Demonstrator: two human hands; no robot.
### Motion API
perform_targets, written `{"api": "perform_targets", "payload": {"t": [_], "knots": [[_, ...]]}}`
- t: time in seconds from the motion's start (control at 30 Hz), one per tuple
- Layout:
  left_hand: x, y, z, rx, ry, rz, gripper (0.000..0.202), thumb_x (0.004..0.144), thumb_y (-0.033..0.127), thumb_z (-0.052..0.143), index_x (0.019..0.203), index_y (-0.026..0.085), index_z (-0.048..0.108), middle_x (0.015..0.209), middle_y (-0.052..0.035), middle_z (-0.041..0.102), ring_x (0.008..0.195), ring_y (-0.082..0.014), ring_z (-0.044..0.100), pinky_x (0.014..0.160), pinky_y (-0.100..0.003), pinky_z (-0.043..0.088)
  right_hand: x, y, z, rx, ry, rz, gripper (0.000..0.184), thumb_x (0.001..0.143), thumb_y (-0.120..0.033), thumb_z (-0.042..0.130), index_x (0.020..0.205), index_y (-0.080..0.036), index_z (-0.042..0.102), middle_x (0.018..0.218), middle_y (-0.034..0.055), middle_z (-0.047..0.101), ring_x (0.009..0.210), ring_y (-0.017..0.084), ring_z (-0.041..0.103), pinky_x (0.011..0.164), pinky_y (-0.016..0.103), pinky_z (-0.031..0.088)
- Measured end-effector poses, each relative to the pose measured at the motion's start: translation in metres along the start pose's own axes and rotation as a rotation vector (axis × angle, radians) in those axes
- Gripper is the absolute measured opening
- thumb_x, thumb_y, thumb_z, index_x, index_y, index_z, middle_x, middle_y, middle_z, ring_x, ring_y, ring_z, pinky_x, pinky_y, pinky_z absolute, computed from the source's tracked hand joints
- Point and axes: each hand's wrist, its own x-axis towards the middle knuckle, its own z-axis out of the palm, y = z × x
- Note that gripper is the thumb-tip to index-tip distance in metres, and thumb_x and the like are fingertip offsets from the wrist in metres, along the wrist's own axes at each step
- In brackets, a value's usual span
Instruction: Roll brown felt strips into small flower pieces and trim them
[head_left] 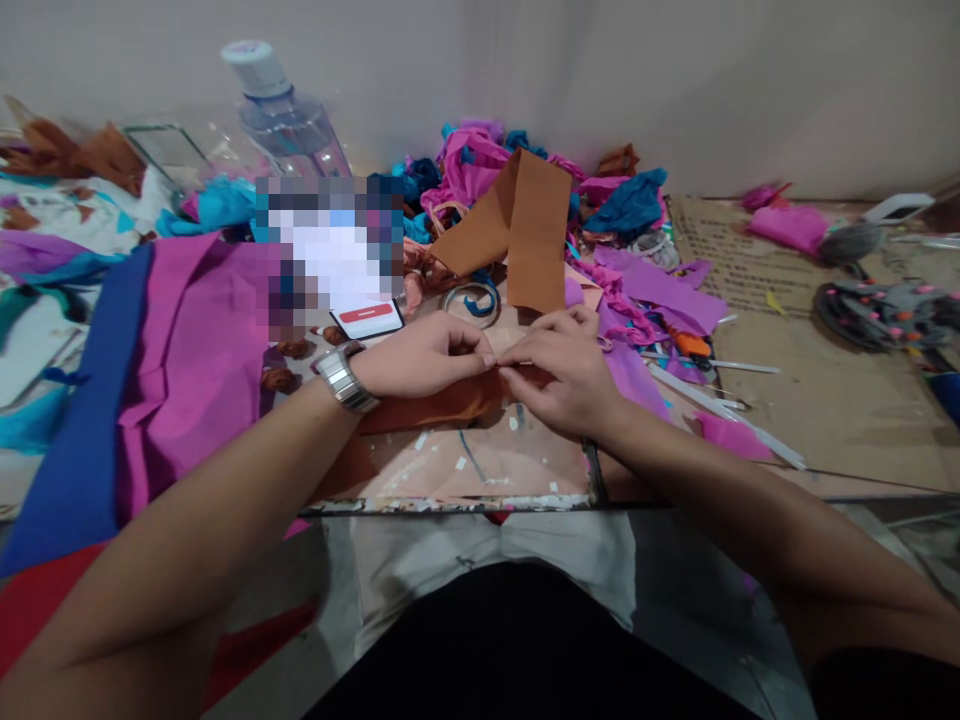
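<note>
A long strip of brown crepe paper (pixel 525 225) rises from the table in front of me and folds over at the back. Its near end lies flat under my hands. My left hand (pixel 424 355), with a metal watch at the wrist, pinches the brown paper at its fingertips. My right hand (pixel 562 370) pinches the same paper right beside it, fingertips of both hands touching. A rolled part of the brown paper (pixel 435 408) runs under my left wrist.
Sheets of magenta paper (pixel 187 350) and blue paper (pixel 82 430) lie at left. A water bottle (pixel 289 120) stands behind. Crumpled pink and blue scraps (pixel 480 165) pile at the back. Tape rolls (pixel 472 300), sticks (pixel 720 400) and cardboard (pixel 825 370) are at right.
</note>
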Motion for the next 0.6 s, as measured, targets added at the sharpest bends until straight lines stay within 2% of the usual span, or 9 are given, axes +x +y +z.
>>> {"api": "perform_targets", "payload": {"t": [0.23,0.6], "knots": [[0.0005,0.0006,0.0018,-0.002,0.017,0.024,0.034,0.099,0.044,0.058,0.09,0.018,0.077,0.078,-0.0017,0.07,0.07,-0.0137,0.059,0.068,-0.027,0.045,0.0002,-0.001,-0.0006,-0.021,-0.02,0.022,0.01,0.099,-0.031,0.068,0.096,-0.028,0.076,0.093,-0.0015,0.082,0.103,0.025,0.065,0.101,0.05,0.03],[0.0016,-0.001,0.003,0.038,0.041,0.002,0.036,0.099,0.043,0.056,0.087,0.016,0.077,0.073,-0.0008,0.065,0.068,-0.013,0.054,0.065,-0.026,0.041,0.0016,-0.0033,0.001,-0.018,-0.044,0.048,0.012,0.101,-0.031,0.065,0.096,-0.027,0.075,0.096,-0.0014,0.083,0.102,0.024,0.066,0.101,0.049,0.029]]}}
